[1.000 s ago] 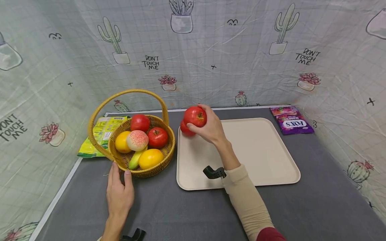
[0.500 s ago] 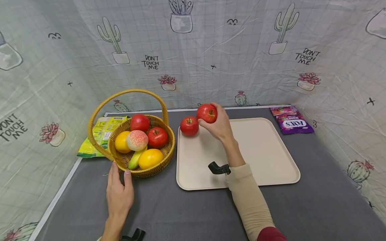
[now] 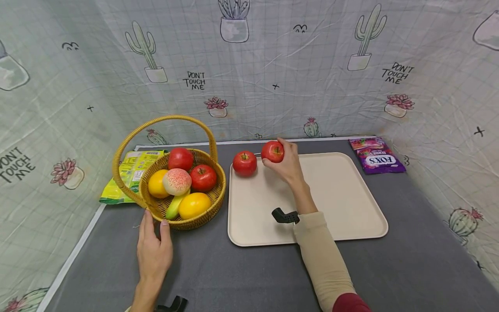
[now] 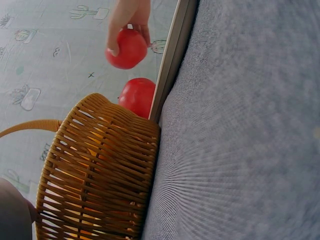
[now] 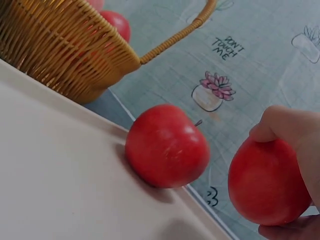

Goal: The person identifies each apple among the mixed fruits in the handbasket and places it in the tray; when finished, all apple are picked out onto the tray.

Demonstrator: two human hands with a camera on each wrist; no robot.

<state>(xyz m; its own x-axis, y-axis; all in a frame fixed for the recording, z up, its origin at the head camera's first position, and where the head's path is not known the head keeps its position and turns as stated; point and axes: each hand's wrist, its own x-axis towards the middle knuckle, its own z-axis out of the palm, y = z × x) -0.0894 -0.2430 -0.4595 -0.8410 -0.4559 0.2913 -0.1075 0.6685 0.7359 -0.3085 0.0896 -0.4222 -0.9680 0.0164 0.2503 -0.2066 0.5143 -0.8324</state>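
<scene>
My right hand (image 3: 289,164) holds a red apple (image 3: 272,151) over the back left part of the beige tray (image 3: 312,195). In the right wrist view the held apple (image 5: 267,180) hangs above the tray surface, between thumb and fingers. A second red apple (image 3: 244,164) sits in the tray's far left corner, a short gap away. My left hand (image 3: 154,253) touches the near left side of the wicker basket (image 3: 221,190) with fairly straight fingers. Inside the basket lie two red apples (image 3: 203,178), a peach (image 3: 177,182), a banana (image 3: 173,209) and two yellow-orange fruits (image 3: 195,205).
The basket's tall arched handle (image 3: 171,118) stands upright. A yellow-green packet (image 3: 130,173) lies behind the basket on the left, partly covered by it. To the right of the tray lies a purple Fox's candy bag (image 3: 377,156). Printed cloth walls (image 3: 249,99) enclose the grey table (image 3: 241,277).
My right hand has carried its apple to the right, away from the apple in the tray corner, and then lowered it towards the tray. The left hand and basket have stayed put.
</scene>
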